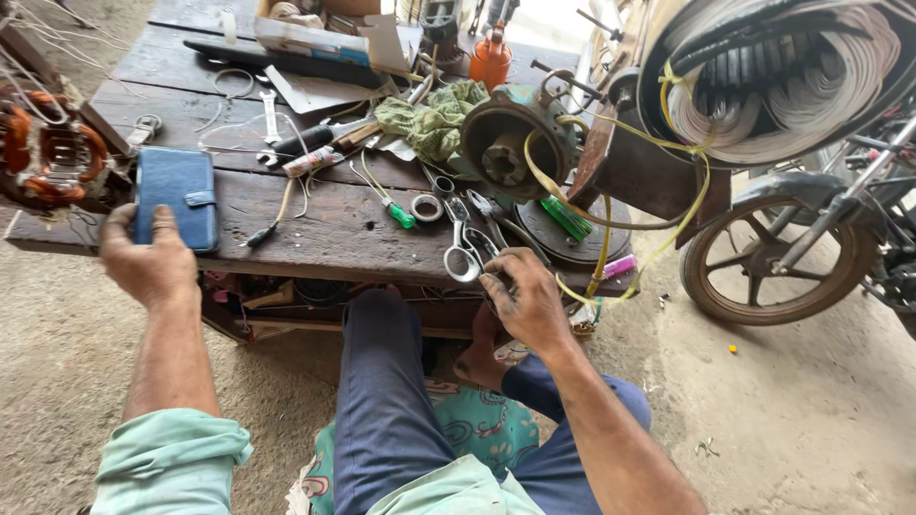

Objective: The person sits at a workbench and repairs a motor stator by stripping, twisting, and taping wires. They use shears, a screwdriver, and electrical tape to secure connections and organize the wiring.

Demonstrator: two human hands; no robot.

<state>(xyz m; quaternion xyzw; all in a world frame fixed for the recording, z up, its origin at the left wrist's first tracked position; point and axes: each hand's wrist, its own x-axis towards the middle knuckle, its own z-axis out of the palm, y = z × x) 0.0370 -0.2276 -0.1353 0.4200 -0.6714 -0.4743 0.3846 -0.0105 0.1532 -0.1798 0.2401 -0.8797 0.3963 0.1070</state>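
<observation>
The left hand (145, 259) grips the lower edge of a blue wallet (176, 197), thumb on its face and the other fingers curled under it. The wallet lies on the near left corner of the wooden bench (334, 234), just beside a copper-wound stator (48, 153) off the bench's left end.

The right hand (525, 298) rests at the bench's near edge with its fingers bent down onto something small and dark; whether they pinch it cannot be told. Just left of that hand, still on the bench, lie steel scissors (465, 250), handles toward the person. Further in from the scissors sit a tape ring (426, 207) and a green-handled screwdriver (391, 208).

Deeper on the bench a green rag (434, 122) lies against a rusty motor housing (510, 148), from which yellow tubing (603, 250) loops down over the bench's right end. An orange oil can (490, 59) stands at the bench's far edge. Beyond the bench's right end a motorcycle wheel (773, 257) rests on the concrete floor.
</observation>
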